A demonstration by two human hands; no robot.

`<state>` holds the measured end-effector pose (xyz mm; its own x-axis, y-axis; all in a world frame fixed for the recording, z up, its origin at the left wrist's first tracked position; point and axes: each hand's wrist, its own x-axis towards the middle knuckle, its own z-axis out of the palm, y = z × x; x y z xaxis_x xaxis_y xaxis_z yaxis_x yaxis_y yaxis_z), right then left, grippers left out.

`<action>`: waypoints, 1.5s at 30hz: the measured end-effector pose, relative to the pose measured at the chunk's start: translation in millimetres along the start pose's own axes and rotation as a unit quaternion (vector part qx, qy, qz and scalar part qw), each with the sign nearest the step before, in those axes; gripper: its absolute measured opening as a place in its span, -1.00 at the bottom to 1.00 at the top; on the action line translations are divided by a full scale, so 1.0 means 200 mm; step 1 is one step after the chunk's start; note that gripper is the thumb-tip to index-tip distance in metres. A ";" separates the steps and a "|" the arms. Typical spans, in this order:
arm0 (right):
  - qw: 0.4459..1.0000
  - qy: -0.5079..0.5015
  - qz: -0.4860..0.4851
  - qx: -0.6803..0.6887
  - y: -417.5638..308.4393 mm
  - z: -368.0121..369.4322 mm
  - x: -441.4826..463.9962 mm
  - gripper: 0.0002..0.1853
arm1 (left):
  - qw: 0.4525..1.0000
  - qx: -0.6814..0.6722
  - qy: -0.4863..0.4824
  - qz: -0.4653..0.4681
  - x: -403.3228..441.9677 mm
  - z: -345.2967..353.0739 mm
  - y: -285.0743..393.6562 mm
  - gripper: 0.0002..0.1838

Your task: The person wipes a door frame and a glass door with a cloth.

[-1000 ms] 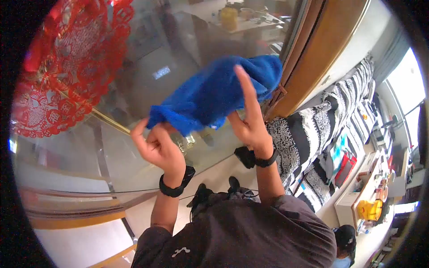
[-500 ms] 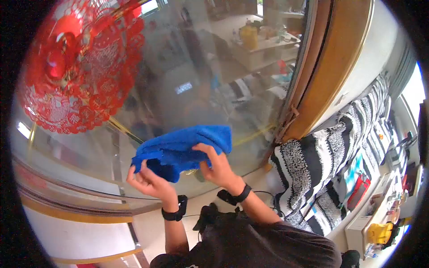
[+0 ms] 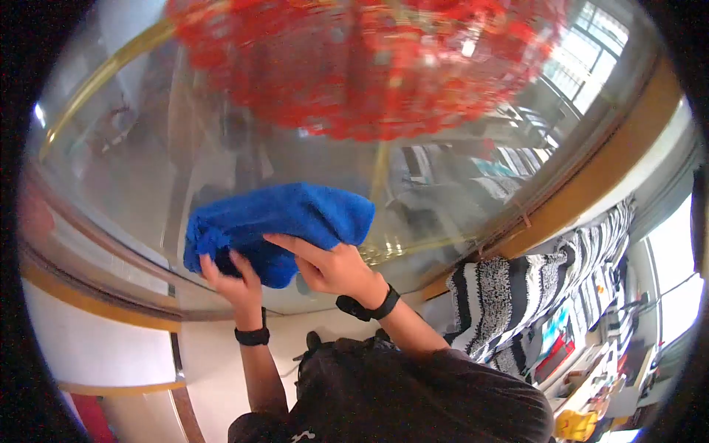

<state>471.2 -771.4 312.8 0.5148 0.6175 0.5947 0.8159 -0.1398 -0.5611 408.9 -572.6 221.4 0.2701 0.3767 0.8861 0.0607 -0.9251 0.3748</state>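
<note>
A folded blue cloth hangs in front of a glass pane, its lower edge sagging and bunched at the left. My left hand holds the cloth's lower left part, thumb and fingers bent against it. At the cloth's lower right, my right hand grips it with the forefinger stretched across its front. Part of each hand's fingers is behind or inside the cloth. Above the cloth, a red lace-like paper decoration is blurred on the glass.
A wooden frame borders the glass on the right. Beyond it are a sofa with a black and white striped cover, a yellow object at the lower right and a bright window. A white panel lies at the lower left.
The view has turned, so the red decoration now stands at the top middle. The cloth has come down and left from its raised, spread position, and my right hand has moved closer to my left.
</note>
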 end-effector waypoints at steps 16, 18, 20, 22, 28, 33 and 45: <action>0.968 0.087 -0.111 -0.209 0.13 0.83 0.04 -0.39 | 0.986 -0.049 -0.158 -0.016 -0.21 0.02 -0.72 -0.52; 0.970 0.078 -0.090 -0.213 0.12 0.85 0.03 -0.40 | 0.986 -0.051 -0.161 -0.015 -0.21 0.01 -0.72 -0.55; 0.963 0.073 -0.088 -0.244 0.14 0.87 0.02 -0.42 | 0.986 -0.050 -0.157 -0.003 -0.17 0.00 -0.70 -0.57; 0.964 0.082 -0.091 -0.237 0.12 0.85 0.05 -0.43 | 0.981 -0.155 -0.110 -0.033 -0.08 0.00 -0.62 -0.59; 0.954 0.084 -0.113 -0.264 0.19 0.82 0.04 -0.43 | 0.973 -0.177 -0.134 -0.071 -0.20 0.07 -0.70 -0.25; 0.945 0.144 -0.107 -0.274 0.19 0.72 0.01 -0.44 | 0.962 -0.245 -0.097 -0.074 -0.07 0.04 -0.48 -0.26; 0.965 0.118 -0.086 -0.219 0.36 0.15 -0.13 -0.47 | 0.984 -0.156 -0.091 0.002 -0.09 0.22 -0.03 -0.17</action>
<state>508.0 -775.2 240.5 0.3654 0.4747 0.8007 0.9010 -0.3966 -0.1759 446.5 -576.2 190.1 0.4395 0.3310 0.8350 -0.2314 -0.8565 0.4613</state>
